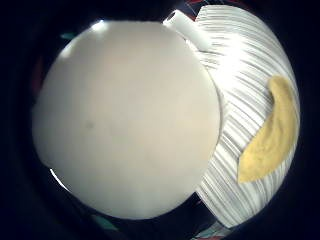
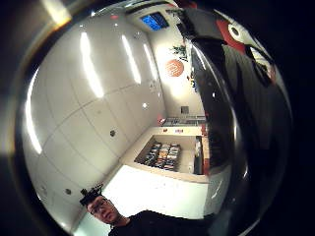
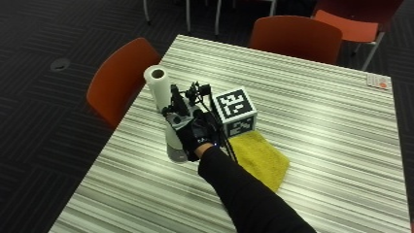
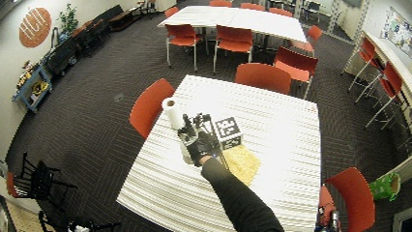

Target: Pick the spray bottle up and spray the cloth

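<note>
Hand: the gloved hand (image 3: 193, 132) is wrapped round the spray bottle (image 3: 163, 97), grasping it low on its white body, bottle raised over the striped table (image 3: 310, 111).
Cloth: the yellow cloth (image 3: 261, 158) lies flat on the table just beside the hand, dry-looking.
Bottle: held tilted; its round end fills the little-finger palm view; contents cannot be seen.
Risk: I judge the spray may miss the cloth and wet the table if the nozzle points away.
Beyond: orange chairs (image 3: 296, 35) past the table.

Even overhead light, ceiling strips glaring, table (image 3: 310, 107) stripes bowed – palm views dark-rimmed, blurred
</note>
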{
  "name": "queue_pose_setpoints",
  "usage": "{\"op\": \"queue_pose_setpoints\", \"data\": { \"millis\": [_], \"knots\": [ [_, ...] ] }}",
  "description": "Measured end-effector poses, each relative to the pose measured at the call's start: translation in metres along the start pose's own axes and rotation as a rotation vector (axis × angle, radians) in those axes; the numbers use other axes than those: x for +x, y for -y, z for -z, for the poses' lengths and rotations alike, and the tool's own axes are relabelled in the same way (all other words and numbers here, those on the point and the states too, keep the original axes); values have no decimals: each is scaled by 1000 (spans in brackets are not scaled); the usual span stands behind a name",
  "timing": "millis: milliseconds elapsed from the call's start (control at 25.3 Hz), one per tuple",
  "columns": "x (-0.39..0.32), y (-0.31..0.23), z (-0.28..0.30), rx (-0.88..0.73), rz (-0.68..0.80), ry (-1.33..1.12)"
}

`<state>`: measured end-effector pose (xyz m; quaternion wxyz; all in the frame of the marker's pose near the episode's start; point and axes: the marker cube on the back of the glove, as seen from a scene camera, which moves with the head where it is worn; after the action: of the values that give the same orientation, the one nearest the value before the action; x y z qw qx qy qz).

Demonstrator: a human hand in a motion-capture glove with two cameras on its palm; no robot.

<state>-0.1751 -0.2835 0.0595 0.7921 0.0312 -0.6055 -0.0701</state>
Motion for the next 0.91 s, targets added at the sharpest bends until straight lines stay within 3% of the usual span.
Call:
{"op": "queue_pose_setpoints", "data": {
  "millis": [909],
  "knots": [
    [93, -32, 15, 17, -83, -96]
  ]
}}
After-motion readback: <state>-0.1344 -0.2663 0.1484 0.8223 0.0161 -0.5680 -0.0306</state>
